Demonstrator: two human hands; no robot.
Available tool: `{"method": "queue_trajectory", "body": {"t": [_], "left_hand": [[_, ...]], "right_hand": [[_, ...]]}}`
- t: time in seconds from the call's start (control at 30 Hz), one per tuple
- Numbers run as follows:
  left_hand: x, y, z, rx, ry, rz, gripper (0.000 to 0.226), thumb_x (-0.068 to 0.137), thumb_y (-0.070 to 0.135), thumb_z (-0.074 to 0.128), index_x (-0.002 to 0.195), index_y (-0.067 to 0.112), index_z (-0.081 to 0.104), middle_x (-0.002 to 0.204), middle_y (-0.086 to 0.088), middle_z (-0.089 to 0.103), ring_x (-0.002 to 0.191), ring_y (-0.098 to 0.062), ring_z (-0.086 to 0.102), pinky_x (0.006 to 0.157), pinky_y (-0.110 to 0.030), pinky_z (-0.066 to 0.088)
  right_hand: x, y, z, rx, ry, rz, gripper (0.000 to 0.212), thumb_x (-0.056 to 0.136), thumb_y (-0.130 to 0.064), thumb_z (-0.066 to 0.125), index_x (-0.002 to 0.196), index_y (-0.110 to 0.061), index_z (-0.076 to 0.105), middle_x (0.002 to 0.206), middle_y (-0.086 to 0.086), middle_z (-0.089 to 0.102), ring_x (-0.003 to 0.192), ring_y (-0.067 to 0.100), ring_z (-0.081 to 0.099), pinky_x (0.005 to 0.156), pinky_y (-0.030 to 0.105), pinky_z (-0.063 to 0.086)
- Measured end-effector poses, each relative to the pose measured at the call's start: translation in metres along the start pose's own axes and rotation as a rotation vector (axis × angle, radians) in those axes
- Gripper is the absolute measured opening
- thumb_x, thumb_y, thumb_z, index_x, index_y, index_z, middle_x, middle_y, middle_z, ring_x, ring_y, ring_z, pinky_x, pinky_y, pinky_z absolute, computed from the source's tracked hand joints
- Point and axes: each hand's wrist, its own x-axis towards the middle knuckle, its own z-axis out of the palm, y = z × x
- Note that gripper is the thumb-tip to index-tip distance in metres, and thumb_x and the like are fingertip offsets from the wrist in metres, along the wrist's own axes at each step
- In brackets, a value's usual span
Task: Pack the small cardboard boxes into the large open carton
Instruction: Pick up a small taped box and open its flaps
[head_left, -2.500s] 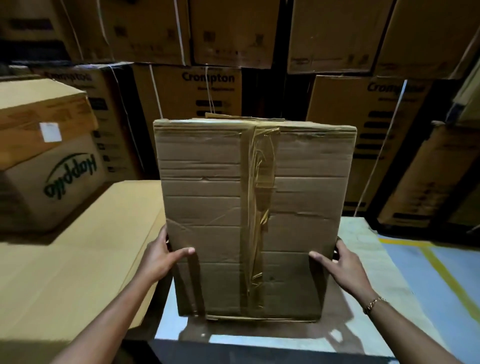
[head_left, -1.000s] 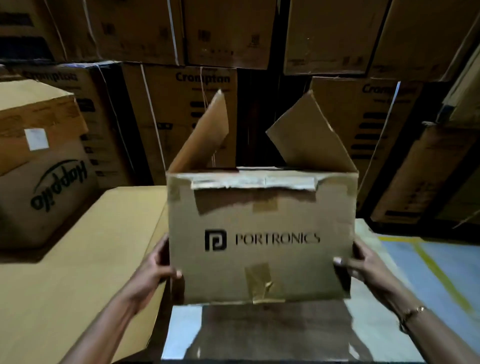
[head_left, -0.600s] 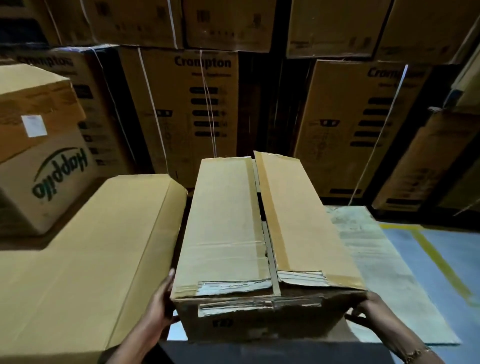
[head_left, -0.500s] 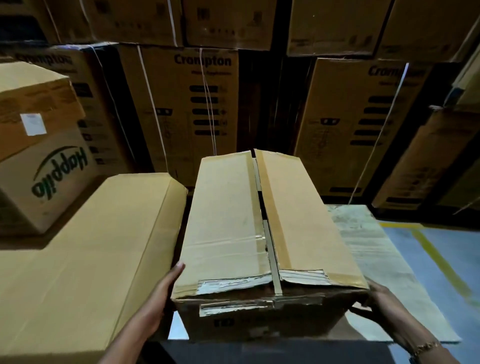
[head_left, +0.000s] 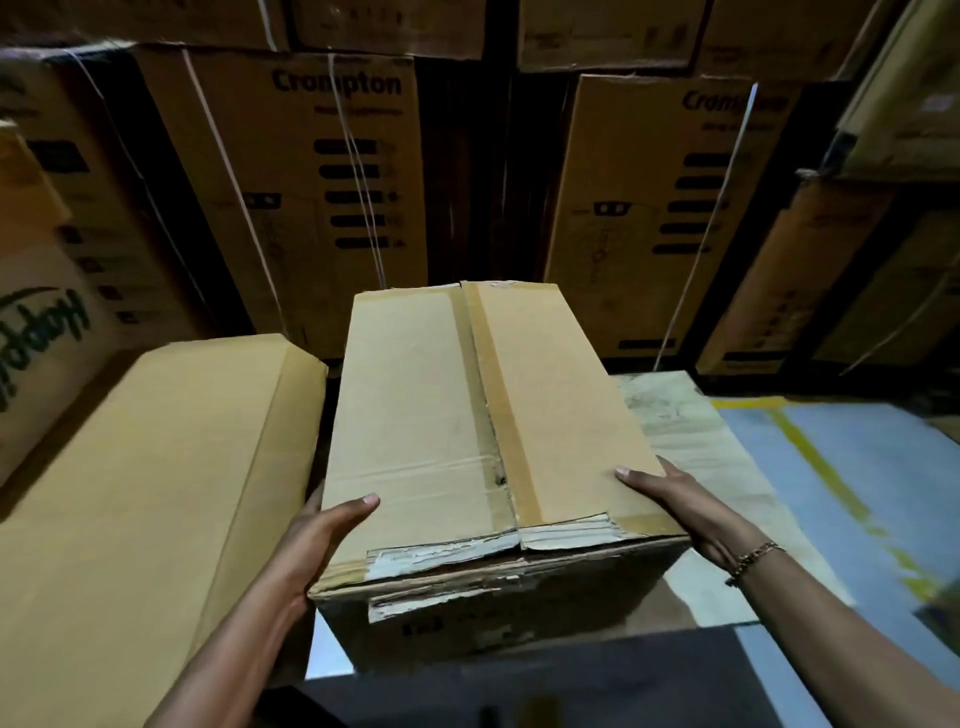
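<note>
A brown cardboard carton (head_left: 457, 415) stands in front of me on a pale board (head_left: 691, 441). Its two top flaps lie folded down and meet along a taped centre seam; torn tape shows at the near edge. My left hand (head_left: 317, 535) grips the carton's near left side, thumb resting on the top flap. My right hand (head_left: 685, 509), with a bracelet on the wrist, holds the near right edge, thumb on the top. No small boxes are visible.
A long flat cardboard box (head_left: 145, 493) lies close along the carton's left side. A box printed "Happilo" (head_left: 36, 332) stands at far left. Stacked "Crompton" cartons (head_left: 332, 171) wall off the back. Blue floor with a yellow line (head_left: 841, 483) is at right.
The carton was tipped from standing on end onto its base and its raised flaps came down. Both hands moved up from its lower sides, thumbs now on top.
</note>
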Motion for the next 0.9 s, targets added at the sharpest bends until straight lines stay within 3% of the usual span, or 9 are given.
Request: {"method": "queue_trajectory", "body": {"t": [0.1, 0.23, 0.37, 0.43, 0.5, 0.63, 0.9], "left_hand": [[0.000, 0.001, 0.013, -0.003, -0.005, 0.008, 0.046, 0.087, 0.006, 0.070, 0.132, 0.001, 0.062, 0.101, -0.002, 0.077, 0.079, -0.001, 0.075, 0.057, -0.007, 0.051], [0.003, 0.001, 0.053, 0.009, -0.062, 0.046, 0.070, 0.068, 0.022, 0.087, 0.132, 0.011, 0.061, 0.113, -0.002, 0.077, 0.108, -0.015, 0.072, 0.085, -0.020, 0.051], [0.005, -0.002, 0.126, 0.008, -0.059, 0.039, 0.056, 0.073, 0.022, 0.085, 0.122, 0.021, 0.058, 0.103, 0.002, 0.079, 0.101, -0.009, 0.072, 0.098, -0.026, 0.046], [0.004, -0.007, 0.170, 0.023, -0.068, 0.031, 0.068, 0.065, 0.029, 0.089, 0.125, 0.025, 0.059, 0.109, 0.005, 0.078, 0.105, -0.007, 0.072, 0.094, -0.023, 0.047], [0.002, -0.011, 0.214, 0.015, -0.053, 0.020, 0.064, 0.071, 0.027, 0.085, 0.129, 0.026, 0.057, 0.116, 0.004, 0.075, 0.109, -0.007, 0.069, 0.090, -0.019, 0.045], [-0.003, -0.013, 0.289, 0.053, -0.061, 0.007, 0.071, 0.079, 0.028, 0.081, 0.143, 0.022, 0.051, 0.126, 0.004, 0.071, 0.119, -0.010, 0.065, 0.109, -0.029, 0.042], [-0.016, -0.019, 0.371, 0.056, -0.033, -0.011, 0.055, 0.088, 0.015, 0.073, 0.139, 0.021, 0.053, 0.122, 0.003, 0.071, 0.107, -0.004, 0.068, 0.086, -0.015, 0.047]], "right_hand": [[-0.004, 0.004, -0.014, 0.023, -0.012, -0.036, 0.066, 0.081, -0.032, 0.085, 0.139, -0.017, 0.055, 0.123, 0.006, 0.075, 0.111, 0.028, 0.072, 0.106, 0.048, 0.051], [-0.008, 0.010, -0.061, 0.033, 0.022, -0.047, 0.068, 0.079, -0.034, 0.087, 0.138, -0.018, 0.056, 0.122, 0.004, 0.075, 0.111, 0.026, 0.073, 0.107, 0.047, 0.051], [-0.010, 0.006, -0.130, 0.007, 0.046, -0.070, 0.036, 0.087, -0.028, 0.079, 0.119, -0.029, 0.061, 0.112, -0.003, 0.077, 0.101, 0.015, 0.075, 0.093, 0.035, 0.056], [-0.006, 0.004, -0.174, -0.022, 0.058, -0.081, 0.045, 0.086, -0.033, 0.080, 0.127, -0.027, 0.060, 0.115, -0.002, 0.076, 0.102, 0.016, 0.075, 0.094, 0.037, 0.057], [-0.003, 0.003, -0.219, -0.058, 0.068, -0.071, 0.058, 0.084, -0.037, 0.081, 0.136, -0.023, 0.058, 0.120, 0.001, 0.075, 0.105, 0.022, 0.074, 0.099, 0.044, 0.056], [-0.003, 0.002, -0.295, -0.074, 0.073, -0.053, 0.061, 0.082, -0.039, 0.082, 0.136, -0.024, 0.058, 0.120, 0.003, 0.075, 0.103, 0.025, 0.075, 0.097, 0.046, 0.057], [-0.011, 0.014, -0.374, -0.085, 0.074, -0.024, 0.062, 0.080, -0.042, 0.083, 0.135, -0.027, 0.058, 0.120, 0.001, 0.075, 0.103, 0.023, 0.075, 0.094, 0.044, 0.058]]}}
